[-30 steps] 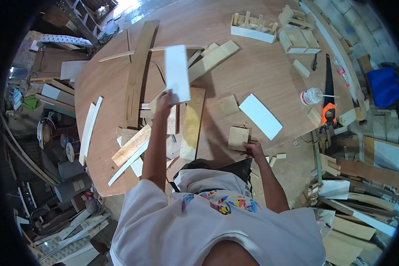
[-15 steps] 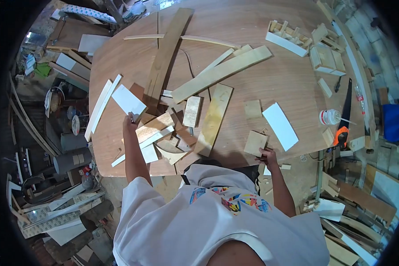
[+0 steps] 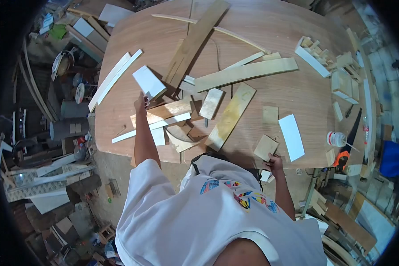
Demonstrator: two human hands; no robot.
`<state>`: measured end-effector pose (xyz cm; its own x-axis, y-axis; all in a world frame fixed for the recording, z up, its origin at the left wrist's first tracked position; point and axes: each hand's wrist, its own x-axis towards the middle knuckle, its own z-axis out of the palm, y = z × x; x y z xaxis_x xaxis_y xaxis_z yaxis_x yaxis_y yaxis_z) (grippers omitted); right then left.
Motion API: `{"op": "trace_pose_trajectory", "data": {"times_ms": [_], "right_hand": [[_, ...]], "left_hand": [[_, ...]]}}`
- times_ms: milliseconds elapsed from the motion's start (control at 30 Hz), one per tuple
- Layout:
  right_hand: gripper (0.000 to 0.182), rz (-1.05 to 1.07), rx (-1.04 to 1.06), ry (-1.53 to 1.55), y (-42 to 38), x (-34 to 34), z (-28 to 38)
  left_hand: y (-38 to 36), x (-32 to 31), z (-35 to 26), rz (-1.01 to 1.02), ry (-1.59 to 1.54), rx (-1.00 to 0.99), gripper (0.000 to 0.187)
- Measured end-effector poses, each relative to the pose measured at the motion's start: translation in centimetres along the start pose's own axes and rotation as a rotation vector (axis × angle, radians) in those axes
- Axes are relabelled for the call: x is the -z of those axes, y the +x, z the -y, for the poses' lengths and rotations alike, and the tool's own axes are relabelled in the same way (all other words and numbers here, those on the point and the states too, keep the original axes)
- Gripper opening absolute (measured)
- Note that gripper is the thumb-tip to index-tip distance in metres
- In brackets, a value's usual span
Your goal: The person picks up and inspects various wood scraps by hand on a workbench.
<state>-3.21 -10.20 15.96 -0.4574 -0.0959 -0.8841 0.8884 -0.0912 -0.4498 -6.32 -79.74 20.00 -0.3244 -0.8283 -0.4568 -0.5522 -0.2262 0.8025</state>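
My left hand point(image 3: 141, 103) is at the near corner of a white-faced board point(image 3: 149, 82) with a bare wood edge. Its fingers are partly hidden and blurred, so a grip on the board cannot be made out. Just below lie a light wood block point(image 3: 164, 111) and a long white strip point(image 3: 157, 126) in a heap of offcuts. At the table's near edge, my right hand point(image 3: 275, 164) is closed on the corner of a small square wood piece point(image 3: 266, 147). Another square piece point(image 3: 270, 115) and a white panel point(image 3: 291, 137) lie beyond it on the table.
Long planks point(image 3: 246, 74) cross the table point(image 3: 137, 35). To the right are a slatted wood assembly point(image 3: 314, 55), a white tub point(image 3: 337, 139) with a stick in it, and a handsaw with an orange handle point(image 3: 341, 158). Stacked scrap point(image 3: 60, 168) crowds the floor at left.
The whole view has shifted, with the table's contents appearing higher and further right. My left hand has slid slightly left along the white-faced board. My right hand stays at the square piece.
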Motion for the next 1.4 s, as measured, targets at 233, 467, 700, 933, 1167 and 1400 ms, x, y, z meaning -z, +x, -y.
{"op": "trace_pose_trajectory", "data": {"times_ms": [233,467,700,933,1167,1400], "right_hand": [[0.042,0.0,-0.006,-0.018,0.2,0.1,-0.2],[0.035,0.034,0.025,-0.06,0.7,0.6,-0.4],[0.034,-0.01,0.026,0.001,0.2,0.1,-0.3],[0.034,-0.008,0.002,0.025,0.1,0.0,-0.3],[0.035,-0.004,-0.018,-0.01,0.7,0.5,-0.4],[0.041,-0.033,-0.023,-0.02,1.2,0.7,-0.5]], "left_hand": [[-9.1,-1.3,-0.3,0.198,0.811,-0.983,0.068],[-16.9,-3.8,3.6,0.302,1.186,-1.077,0.119],[-14.0,-4.3,2.5,0.243,1.18,-1.103,0.081],[-8.0,2.4,-0.9,-0.15,0.903,-0.99,0.078],[-4.5,4.0,-0.1,-0.394,0.876,-0.699,0.074],[-12.0,-3.1,2.8,-0.452,0.688,-0.799,0.064]]}}
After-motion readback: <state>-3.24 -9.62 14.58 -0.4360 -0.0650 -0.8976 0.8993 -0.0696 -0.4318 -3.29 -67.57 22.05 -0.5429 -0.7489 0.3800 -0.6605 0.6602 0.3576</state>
